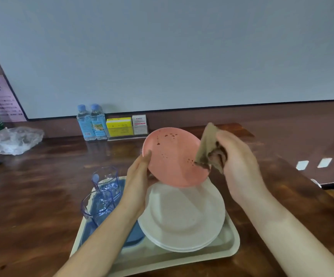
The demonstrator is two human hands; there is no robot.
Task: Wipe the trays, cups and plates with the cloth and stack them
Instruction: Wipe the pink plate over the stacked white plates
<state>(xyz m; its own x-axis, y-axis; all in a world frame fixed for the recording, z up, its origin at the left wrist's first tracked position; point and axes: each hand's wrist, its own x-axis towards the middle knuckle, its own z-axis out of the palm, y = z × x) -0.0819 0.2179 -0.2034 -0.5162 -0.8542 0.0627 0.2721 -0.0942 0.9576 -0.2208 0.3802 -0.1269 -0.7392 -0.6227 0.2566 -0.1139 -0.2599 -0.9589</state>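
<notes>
A cream tray (222, 254) lies at the near edge of the desk (42, 196), its near left corner hidden by the left forearm. A blue tray (134, 236) on it is mostly covered by that arm and by two clear blue cups (102, 198) at its far left. Stacked white plates (182, 216) fill its right half. Above them the left hand (140, 176) grips a tilted, stained pink plate (172, 156) by its left rim, fingers hidden behind. The blurred right hand (240, 162) clenches a brown cloth (208, 148) whose lower corner touches the plate's right rim. Two water bottles (91, 122) stand at the desk's far edge.
</notes>
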